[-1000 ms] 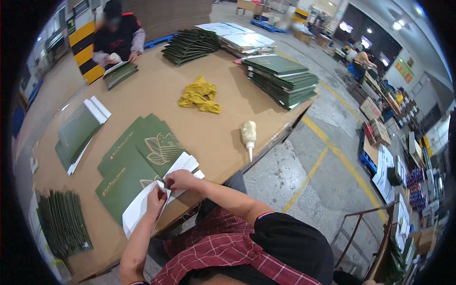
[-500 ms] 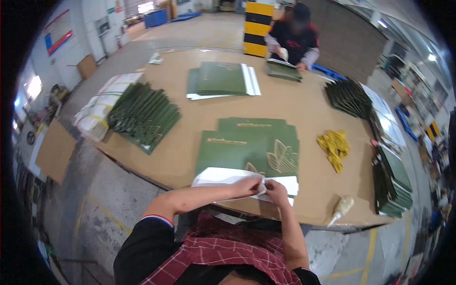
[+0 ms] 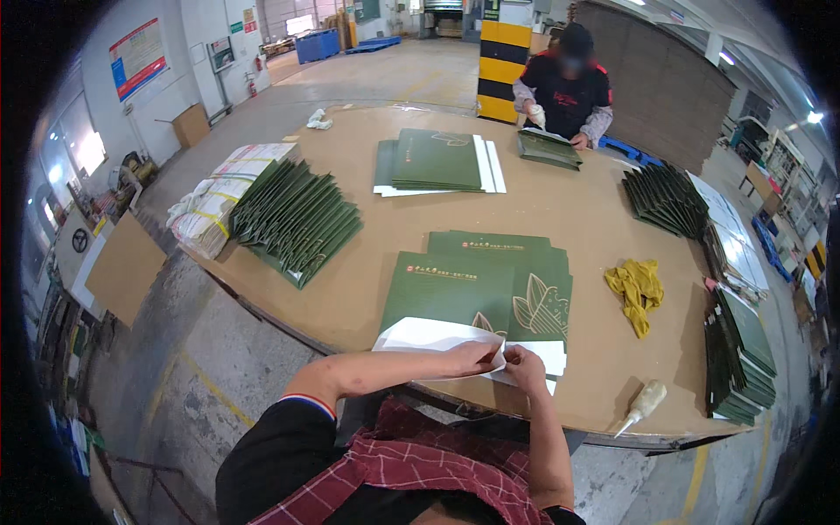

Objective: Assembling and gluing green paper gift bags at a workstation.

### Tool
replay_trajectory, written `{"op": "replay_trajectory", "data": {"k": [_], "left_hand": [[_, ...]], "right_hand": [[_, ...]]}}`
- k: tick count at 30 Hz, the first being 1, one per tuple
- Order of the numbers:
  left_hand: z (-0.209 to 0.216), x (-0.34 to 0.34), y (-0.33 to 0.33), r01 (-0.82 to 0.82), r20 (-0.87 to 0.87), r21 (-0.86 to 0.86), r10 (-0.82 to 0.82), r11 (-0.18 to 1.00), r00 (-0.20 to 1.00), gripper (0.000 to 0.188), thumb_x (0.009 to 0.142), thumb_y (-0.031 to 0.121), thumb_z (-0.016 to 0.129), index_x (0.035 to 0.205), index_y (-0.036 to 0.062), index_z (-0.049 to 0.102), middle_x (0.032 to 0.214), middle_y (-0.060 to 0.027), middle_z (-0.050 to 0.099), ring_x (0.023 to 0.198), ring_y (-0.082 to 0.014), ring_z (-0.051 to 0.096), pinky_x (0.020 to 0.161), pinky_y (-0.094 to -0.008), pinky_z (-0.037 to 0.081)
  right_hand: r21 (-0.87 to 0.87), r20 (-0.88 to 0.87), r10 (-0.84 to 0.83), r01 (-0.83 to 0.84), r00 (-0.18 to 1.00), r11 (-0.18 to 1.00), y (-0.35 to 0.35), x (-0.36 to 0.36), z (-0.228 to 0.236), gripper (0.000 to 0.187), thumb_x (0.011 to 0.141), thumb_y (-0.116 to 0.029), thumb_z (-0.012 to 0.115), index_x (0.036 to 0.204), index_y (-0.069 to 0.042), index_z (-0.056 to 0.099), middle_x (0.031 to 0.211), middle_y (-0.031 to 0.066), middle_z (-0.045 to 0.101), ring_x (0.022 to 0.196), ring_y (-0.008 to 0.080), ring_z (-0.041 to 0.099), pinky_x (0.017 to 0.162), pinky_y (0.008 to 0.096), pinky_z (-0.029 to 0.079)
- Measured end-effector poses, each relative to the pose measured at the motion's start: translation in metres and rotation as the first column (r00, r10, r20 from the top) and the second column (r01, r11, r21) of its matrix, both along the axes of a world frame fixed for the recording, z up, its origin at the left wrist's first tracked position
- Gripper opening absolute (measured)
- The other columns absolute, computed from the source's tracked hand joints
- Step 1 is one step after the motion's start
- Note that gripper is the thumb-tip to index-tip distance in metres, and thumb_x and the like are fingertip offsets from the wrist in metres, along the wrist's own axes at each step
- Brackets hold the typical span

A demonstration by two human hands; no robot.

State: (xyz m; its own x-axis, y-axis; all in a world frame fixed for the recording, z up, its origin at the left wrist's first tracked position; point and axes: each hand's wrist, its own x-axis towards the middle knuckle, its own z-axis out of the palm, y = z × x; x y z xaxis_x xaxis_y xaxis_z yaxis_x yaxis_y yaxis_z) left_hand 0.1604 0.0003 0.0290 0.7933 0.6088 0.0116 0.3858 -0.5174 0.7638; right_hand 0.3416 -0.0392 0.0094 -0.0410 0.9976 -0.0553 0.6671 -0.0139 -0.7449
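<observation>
A green card folder (image 3: 446, 284) with a gold leaf print lies in front of me, its white flap (image 3: 429, 334) raised along the near edge. My left hand (image 3: 472, 357) is closed at the right end of this flap, its fingers curled against the paper. Close beside it, my right hand (image 3: 527, 367) pinches the flap's corner; the fingertips are partly hidden. Under this folder are more flat green folders (image 3: 547, 280), with white strips showing below my right hand.
Fanned green folders (image 3: 297, 223) lie left, beside a strapped white bundle (image 3: 206, 226). A flat stack (image 3: 437, 157) lies farther back. At right are a yellow cloth (image 3: 637, 293), a glue bottle (image 3: 643, 404) and folder piles (image 3: 739, 359). Across the table, a person (image 3: 569, 92) holds a bottle over a folder.
The whole view has shifted, so the table sits lower and farther right. My hands remain at the flap's right end, with my right hand slightly farther from the left.
</observation>
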Motion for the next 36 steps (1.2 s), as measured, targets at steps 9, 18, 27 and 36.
{"op": "replay_trajectory", "data": {"k": [9, 18, 27, 36], "left_hand": [[0.000, -0.012, -0.003, -0.069, -0.037, -0.013, 0.069, 0.998, 0.997, 0.030, 0.077, 0.019, 0.056, 0.100, 0.0044, 0.044, 0.086, -0.0191, 0.058, 0.082, -0.0364, 0.056, 0.070, -0.0417, 0.044], [-0.022, -0.009, 0.005, -0.115, -0.032, 0.084, 0.118, 0.990, 0.992, 0.015, 0.075, 0.011, 0.053, 0.086, 0.0013, 0.049, 0.074, -0.0197, 0.057, 0.071, -0.0357, 0.055, 0.062, -0.0422, 0.042], [-0.022, -0.013, 0.012, -0.008, 0.143, 0.043, 0.002, 0.999, 0.990, 0.033, 0.077, -0.001, 0.045, 0.110, -0.0023, 0.046, 0.088, -0.0120, 0.054, 0.078, -0.0211, 0.052, 0.074, -0.0308, 0.041], [-0.021, -0.018, -0.004, -0.179, 0.326, 0.192, 0.109, 0.965, 0.939, 0.021, 0.079, 0.003, 0.052, 0.099, -0.0012, 0.052, 0.082, -0.0132, 0.055, 0.073, -0.0231, 0.054, 0.066, -0.0330, 0.043]], "right_hand": [[0.066, 0.066, 0.030, -0.034, 0.997, 0.997, 0.000, -0.010, 0.006, 0.025, 0.066, -0.016, 0.063, 0.090, -0.008, 0.061, 0.081, 0.0074, 0.064, 0.073, 0.0208, 0.062, 0.068, 0.0316, 0.048], [0.033, 0.019, 0.027, -0.027, 0.999, 0.999, 0.005, -0.012, -0.003, 0.021, 0.068, -0.021, 0.061, 0.085, -0.008, 0.062, 0.080, 0.0095, 0.063, 0.075, 0.0247, 0.061, 0.067, 0.0356, 0.047], [0.066, 0.339, -0.009, -0.014, 0.941, 0.998, 0.015, -0.026, 0.011, 0.016, 0.066, -0.016, 0.057, 0.075, -0.008, 0.066, 0.073, 0.0128, 0.063, 0.070, 0.0300, 0.061, 0.058, 0.0419, 0.049], [0.078, -0.039, -0.001, 0.004, 0.999, 0.997, 0.024, -0.023, -0.016, 0.032, 0.055, -0.018, 0.066, 0.085, -0.012, 0.062, 0.070, 0.0086, 0.062, 0.065, 0.0269, 0.059, 0.056, 0.0386, 0.047]]}}
